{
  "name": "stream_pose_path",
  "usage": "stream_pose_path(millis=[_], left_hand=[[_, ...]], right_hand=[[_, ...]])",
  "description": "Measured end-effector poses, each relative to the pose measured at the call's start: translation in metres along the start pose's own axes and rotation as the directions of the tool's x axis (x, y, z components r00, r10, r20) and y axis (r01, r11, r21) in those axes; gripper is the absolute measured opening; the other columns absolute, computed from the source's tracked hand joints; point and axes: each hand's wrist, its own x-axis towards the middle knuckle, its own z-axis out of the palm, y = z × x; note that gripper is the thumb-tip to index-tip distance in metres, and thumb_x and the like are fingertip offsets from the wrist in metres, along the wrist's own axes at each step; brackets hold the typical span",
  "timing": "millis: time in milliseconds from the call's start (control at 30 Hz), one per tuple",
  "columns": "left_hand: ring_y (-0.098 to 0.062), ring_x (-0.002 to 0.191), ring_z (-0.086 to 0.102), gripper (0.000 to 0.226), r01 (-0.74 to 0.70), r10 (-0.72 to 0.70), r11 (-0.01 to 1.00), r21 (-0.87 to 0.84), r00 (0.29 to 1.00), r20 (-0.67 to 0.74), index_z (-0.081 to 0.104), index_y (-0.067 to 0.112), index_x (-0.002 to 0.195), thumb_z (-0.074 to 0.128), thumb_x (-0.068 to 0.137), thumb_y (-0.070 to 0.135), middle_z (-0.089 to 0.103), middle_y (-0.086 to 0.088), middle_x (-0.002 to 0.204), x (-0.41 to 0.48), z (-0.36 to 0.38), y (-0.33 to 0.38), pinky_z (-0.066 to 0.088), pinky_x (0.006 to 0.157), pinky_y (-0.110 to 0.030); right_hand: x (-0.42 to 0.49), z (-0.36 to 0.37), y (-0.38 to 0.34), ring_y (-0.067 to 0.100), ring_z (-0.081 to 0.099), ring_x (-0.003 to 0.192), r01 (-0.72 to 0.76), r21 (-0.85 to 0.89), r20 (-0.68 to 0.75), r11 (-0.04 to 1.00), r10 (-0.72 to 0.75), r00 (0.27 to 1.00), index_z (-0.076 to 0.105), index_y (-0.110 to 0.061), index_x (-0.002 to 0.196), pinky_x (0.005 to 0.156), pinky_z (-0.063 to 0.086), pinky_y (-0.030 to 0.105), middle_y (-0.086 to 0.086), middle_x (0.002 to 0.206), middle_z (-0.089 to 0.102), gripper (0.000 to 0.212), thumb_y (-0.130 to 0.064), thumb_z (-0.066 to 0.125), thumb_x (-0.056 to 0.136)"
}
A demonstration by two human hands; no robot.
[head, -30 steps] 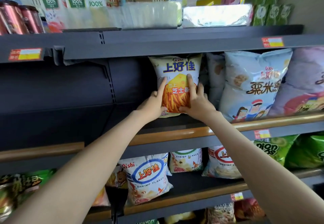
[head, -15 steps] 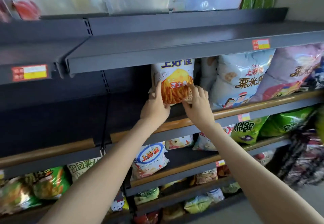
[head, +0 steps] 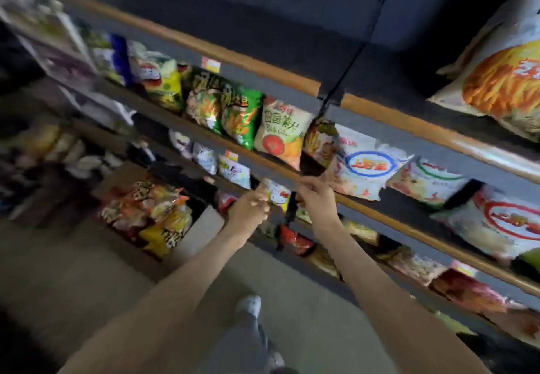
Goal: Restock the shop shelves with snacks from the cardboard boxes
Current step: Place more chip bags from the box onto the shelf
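Note:
The yellow-and-white cheese stick bag [head: 502,81] stands on the upper shelf [head: 380,116] at the far right, away from both hands. My left hand [head: 251,204] and my right hand [head: 315,195] hang in the air side by side in front of the lower shelves, fingers loosely curled, holding nothing. An open cardboard box [head: 204,224] sits on the floor to the left of my hands, with several orange and yellow snack bags [head: 152,210] inside. The view is blurred by motion.
Shelves with wooden-edged rails run diagonally across the view, holding green snack bags [head: 230,110] and white shrimp flake bags [head: 365,166]. The upper shelf left of the cheese stick bag is dark and bare. My shoe [head: 248,306] stands on the grey floor below.
Both hands let go of the cheese stick bag and dropped away from the upper shelf. My view swung left and down, bringing the floor and the cardboard box into sight.

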Motion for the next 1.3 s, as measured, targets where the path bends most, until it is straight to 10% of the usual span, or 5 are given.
stream_pose_path(millis=[333, 467, 667, 1100, 1300], left_hand=[[-0.021, 0.054, 0.052, 0.027, 0.271, -0.316, 0.949, -0.163, 0.786, -0.532, 0.055, 0.011, 0.071, 0.048, 0.097, 0.009, 0.059, -0.016, 0.071, -0.042, -0.211, -0.110, 0.042, 0.051, -0.024], [-0.015, 0.037, 0.048, 0.034, 0.271, -0.395, 0.918, -0.289, 0.679, -0.618, 0.048, 0.010, 0.065, 0.046, 0.098, 0.004, 0.054, -0.003, 0.047, -0.053, -0.287, -0.129, 0.035, 0.037, -0.018], [-0.019, 0.055, 0.045, 0.031, 0.236, -0.461, 0.884, -0.404, 0.592, -0.662, 0.044, 0.011, 0.069, 0.046, 0.100, 0.007, 0.049, -0.009, 0.066, -0.056, -0.435, -0.144, 0.036, 0.035, -0.016], [-0.019, 0.074, 0.058, 0.016, 0.148, -0.448, 0.878, -0.455, 0.588, -0.674, 0.053, 0.008, 0.112, 0.048, 0.100, 0.017, 0.061, -0.008, 0.086, 0.019, -0.739, -0.100, 0.050, 0.070, -0.031], [-0.016, 0.058, 0.054, 0.008, 0.131, -0.450, 0.872, -0.472, 0.593, -0.668, 0.050, 0.010, 0.095, 0.045, 0.101, 0.011, 0.056, -0.008, 0.077, 0.106, -0.842, -0.080, 0.044, 0.052, -0.022]], right_hand=[[-0.001, 0.190, 0.021, 0.018, 0.054, 0.073, -0.101, -0.230, 0.451, 0.968, 0.198, 0.871, 0.066, -0.008, 0.092, 0.065, 0.045, 0.029, 0.007, 0.079, 0.057, 0.012, -0.014, 0.055, 0.094], [0.002, 0.275, 0.004, 0.027, 0.054, 0.077, -0.033, -0.312, 0.530, 0.949, 0.203, 0.823, 0.063, 0.000, 0.096, 0.070, 0.045, 0.032, 0.015, 0.086, 0.056, 0.019, -0.017, 0.055, 0.093], [0.002, 0.439, -0.026, 0.020, 0.059, 0.089, -0.028, -0.325, 0.571, 0.945, 0.219, 0.791, 0.060, -0.015, 0.102, 0.076, 0.049, 0.033, 0.005, 0.108, 0.061, 0.011, -0.024, 0.057, 0.096], [0.065, 0.730, -0.113, 0.020, 0.056, 0.096, -0.156, -0.293, 0.567, 0.943, 0.303, 0.766, 0.058, -0.008, 0.111, 0.075, 0.045, 0.032, 0.009, 0.109, 0.060, 0.016, -0.017, 0.056, 0.097], [0.159, 0.869, -0.134, 0.024, 0.057, 0.108, -0.246, -0.378, 0.483, 0.893, 0.416, 0.770, 0.057, -0.008, 0.112, 0.089, 0.050, 0.036, 0.008, 0.123, 0.057, 0.018, -0.017, 0.059, 0.097]])
